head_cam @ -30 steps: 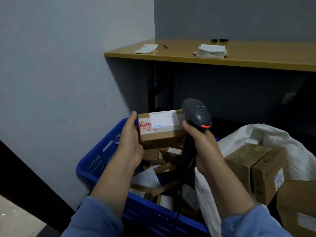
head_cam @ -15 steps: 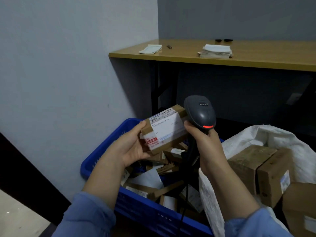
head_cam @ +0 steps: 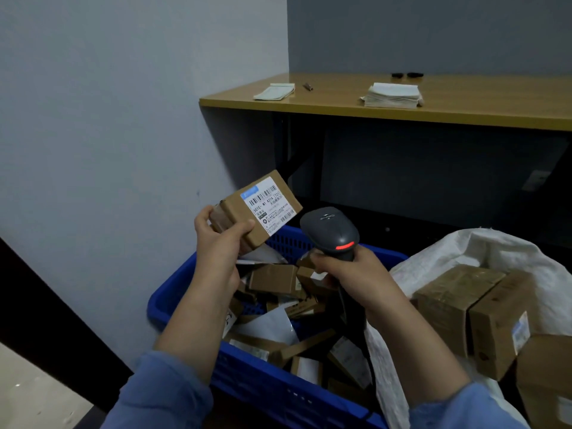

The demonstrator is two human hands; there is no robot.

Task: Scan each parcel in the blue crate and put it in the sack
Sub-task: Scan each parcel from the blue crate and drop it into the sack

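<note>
A small brown parcel (head_cam: 247,216) is held up above the far left corner of the blue crate (head_cam: 263,377) by the left hand (head_cam: 216,246), whose fingers (head_cam: 202,215) are curled round one short end while the thumb is pressed against the near edge. The parcel is tilted, so that its white label with barcodes is turned upward and toward the right. Just beside it, slightly lower and not touching it, a dark grey scanner (head_cam: 329,232) is gripped by its handle in the right hand (head_cam: 351,272), with the fingers wrapped round the grip; a red strip is lit on the scanner's head, and its cord is seen hanging down into the crate. The crate is filled with a loose jumble of small brown boxes and white mailers. To the right of the crate, touching its side, a white woven sack (head_cam: 495,252) stands open, and several larger cardboard boxes (head_cam: 448,301) are lodged inside it. Behind, a wooden counter (head_cam: 464,109) is set against the grey wall, and a stack of papers (head_cam: 391,95) and a thin pad (head_cam: 274,91) are laid on it.
</note>
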